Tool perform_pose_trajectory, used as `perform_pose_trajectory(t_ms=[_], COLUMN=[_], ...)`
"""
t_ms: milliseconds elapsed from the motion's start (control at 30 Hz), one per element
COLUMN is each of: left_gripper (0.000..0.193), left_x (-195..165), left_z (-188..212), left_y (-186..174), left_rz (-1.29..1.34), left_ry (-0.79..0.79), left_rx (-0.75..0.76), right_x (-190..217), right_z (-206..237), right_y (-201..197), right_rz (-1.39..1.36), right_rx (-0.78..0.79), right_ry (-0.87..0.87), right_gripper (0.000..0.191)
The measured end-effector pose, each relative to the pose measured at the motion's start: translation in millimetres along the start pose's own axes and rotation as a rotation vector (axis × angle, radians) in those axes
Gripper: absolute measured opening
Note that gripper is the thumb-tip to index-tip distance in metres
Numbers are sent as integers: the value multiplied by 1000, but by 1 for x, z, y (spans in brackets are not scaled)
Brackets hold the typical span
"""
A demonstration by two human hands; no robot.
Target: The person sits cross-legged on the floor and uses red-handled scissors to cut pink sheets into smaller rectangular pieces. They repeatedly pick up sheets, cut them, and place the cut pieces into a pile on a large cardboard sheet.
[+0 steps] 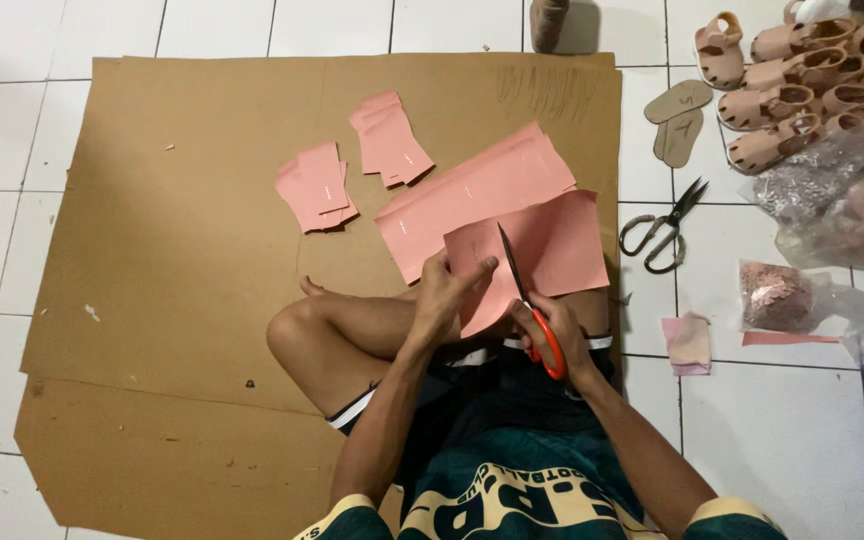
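I sit cross-legged on a sheet of brown cardboard (182,250). My left hand (444,296) pinches the near left edge of a pink sheet (557,245) held above my lap. My right hand (552,335) grips red-handled scissors (524,295), and their blades point away from me into the pink sheet. Just beyond it lies a stack of longer pink sheets (477,195). Two small piles of cut pink pieces (320,187) (390,140) rest farther out on the cardboard.
On the white tiles to the right lie black scissors (664,228), two flat sole shapes (679,118), several pink sandals (787,85), plastic bags of small parts (832,190) and pink scraps (688,343). A brown spool (549,22) stands at the far edge.
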State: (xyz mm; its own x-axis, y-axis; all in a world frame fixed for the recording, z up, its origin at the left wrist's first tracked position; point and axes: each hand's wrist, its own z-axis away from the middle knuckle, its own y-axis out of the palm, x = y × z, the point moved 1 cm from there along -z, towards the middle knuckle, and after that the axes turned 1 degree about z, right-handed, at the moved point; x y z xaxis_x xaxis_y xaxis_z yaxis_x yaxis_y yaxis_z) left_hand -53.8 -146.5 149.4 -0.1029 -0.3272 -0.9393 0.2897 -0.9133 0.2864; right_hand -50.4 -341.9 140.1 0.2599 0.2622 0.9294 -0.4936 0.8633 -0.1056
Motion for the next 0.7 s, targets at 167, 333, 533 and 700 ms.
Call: perform_pose_trajectory(t_ms=[167,333,533,700], left_gripper=[26,27,28,33], left_x=[7,23,15,2], left_z=[0,-1,-30,-65], left_y=[-13,-28,-113,-168], left_rz=[-205,-95,127,284], left_ry=[-6,-1,4,292], left_rx=[8,-40,-457,-574], right_x=[1,-7,-26,-37], right_z=[-3,-8,-21,-28], right_y=[2,1,-11,-10], right_rz=[-67,-18,-274,-270], right_rx=[50,-30,69,111], right_ry=[-40,44,-47,-33], right_gripper=[43,42,40,47])
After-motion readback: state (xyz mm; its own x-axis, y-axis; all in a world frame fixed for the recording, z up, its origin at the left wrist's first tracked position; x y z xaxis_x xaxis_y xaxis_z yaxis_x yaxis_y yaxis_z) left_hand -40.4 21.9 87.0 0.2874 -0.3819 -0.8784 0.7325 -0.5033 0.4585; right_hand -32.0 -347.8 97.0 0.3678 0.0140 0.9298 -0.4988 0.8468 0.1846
